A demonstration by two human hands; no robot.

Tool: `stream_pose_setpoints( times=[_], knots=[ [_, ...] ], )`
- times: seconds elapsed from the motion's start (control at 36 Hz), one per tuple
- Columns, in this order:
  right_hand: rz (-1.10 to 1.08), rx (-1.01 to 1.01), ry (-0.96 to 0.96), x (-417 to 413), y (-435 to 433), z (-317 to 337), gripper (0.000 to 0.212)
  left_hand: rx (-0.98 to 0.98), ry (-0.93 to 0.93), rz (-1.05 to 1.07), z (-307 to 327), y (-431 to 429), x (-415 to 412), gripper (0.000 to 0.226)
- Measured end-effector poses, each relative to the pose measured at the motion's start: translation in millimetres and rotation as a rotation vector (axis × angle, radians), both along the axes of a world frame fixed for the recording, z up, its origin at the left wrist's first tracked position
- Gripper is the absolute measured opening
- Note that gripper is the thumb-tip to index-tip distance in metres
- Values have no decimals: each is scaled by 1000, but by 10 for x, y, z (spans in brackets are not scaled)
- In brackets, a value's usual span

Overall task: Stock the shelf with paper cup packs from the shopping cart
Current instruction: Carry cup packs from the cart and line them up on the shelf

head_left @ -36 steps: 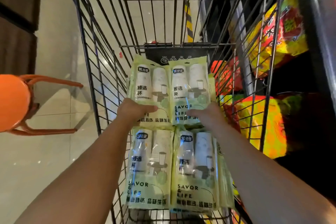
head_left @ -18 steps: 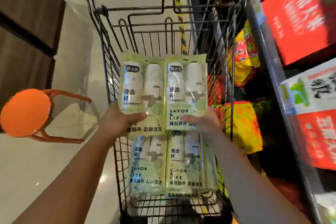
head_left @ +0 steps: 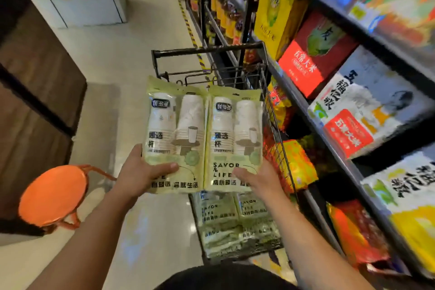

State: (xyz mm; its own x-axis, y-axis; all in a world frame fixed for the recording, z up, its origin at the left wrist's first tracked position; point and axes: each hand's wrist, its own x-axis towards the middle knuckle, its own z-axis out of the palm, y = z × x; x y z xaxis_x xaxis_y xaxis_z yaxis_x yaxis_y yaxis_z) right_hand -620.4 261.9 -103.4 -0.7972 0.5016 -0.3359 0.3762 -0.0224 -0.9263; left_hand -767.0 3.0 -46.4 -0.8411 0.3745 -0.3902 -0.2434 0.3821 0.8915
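- The left hand (head_left: 141, 172) grips the lower left corner of one paper cup pack (head_left: 175, 134), thumb laid across the front and fingers hidden behind it.
- The right hand (head_left: 259, 181) grips the lower right part of a second cup pack (head_left: 235, 134) the same way: thumb on the printed face, fingers out of sight behind.
- The two green packs sit side by side with their inner edges touching, faces turned towards the camera, each showing two stacks of white cups through the clear film.
- Both are held in the air above the shopping cart (head_left: 207, 50), clear of its wire basket.
- More cup packs (head_left: 235, 221) lie flat in the bottom of the cart, just below the held pair.
- The cart stands right beside the shelf (head_left: 353, 169) on the right, which carries a yellow box (head_left: 275, 14), a red box (head_left: 315, 54) and white rice bags (head_left: 367, 110), with orange-yellow snack bags (head_left: 296, 162) on the tier beneath.
- To the left, on the pale floor, stands an orange stool (head_left: 53, 195), well apart from the cart.
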Motion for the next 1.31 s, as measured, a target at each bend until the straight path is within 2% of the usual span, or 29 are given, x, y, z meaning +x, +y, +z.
stream_pose_setpoints(
  times=[0.11, 0.14, 0.22, 0.31, 0.36, 0.5, 0.61, 0.64, 0.72, 0.78, 0.89, 0.97, 1.03, 1.08, 1.17, 1.31],
  knots=[
    [-67, 44, 74, 356, -557, 226, 54, 30, 55, -80, 140, -422, 191, 73],
    [-89, 65, 87, 450, -659, 263, 50, 37, 65, -99, 150, -497, 245, 72],
    [-139, 112, 124, 727, -881, 384, 59, 81, 64, -142, 153, -657, 396, 62],
    [-176, 143, 132, 1020, -1005, 561, 38, 108, 64, -186, 150, -696, 549, 76],
    [-211, 124, 174, 1226, -1051, 670, 44, 145, 59, -218, 166, -654, 653, 83],
    [-375, 64, 245, 1727, -1052, 836, 65, 219, 104, -368, 296, -368, 936, 74],
    [-526, 80, 295, 2154, -1007, 846, 60, 234, 118, -474, 375, -71, 1127, 87],
    [-561, 82, 301, 2268, -992, 833, 64, 237, 129, -503, 367, 11, 1184, 87],
    [-657, 65, 325, 2635, -982, 849, 81, 251, 149, -552, 406, 274, 1470, 81],
    [-706, 56, 337, 2909, -971, 852, 77, 256, 145, -584, 429, 447, 1694, 78],
    [-826, 85, 314, 3533, -905, 848, 84, 268, 133, -689, 428, 865, 2173, 97],
    [-905, 103, 308, 4069, -796, 836, 76, 287, 160, -761, 448, 1213, 2704, 85],
    [-949, 122, 293, 4460, -725, 826, 78, 297, 137, -794, 457, 1430, 3097, 79],
    [-1006, 138, 270, 4875, -652, 823, 82, 305, 122, -838, 417, 1639, 3470, 88],
    [-1083, 181, 244, 5473, -546, 834, 74, 279, 76, -898, 318, 1938, 3965, 105],
    [-1128, 215, 218, 6300, -310, 790, 52, 250, 101, -998, 217, 2378, 4705, 100]
  ],
)
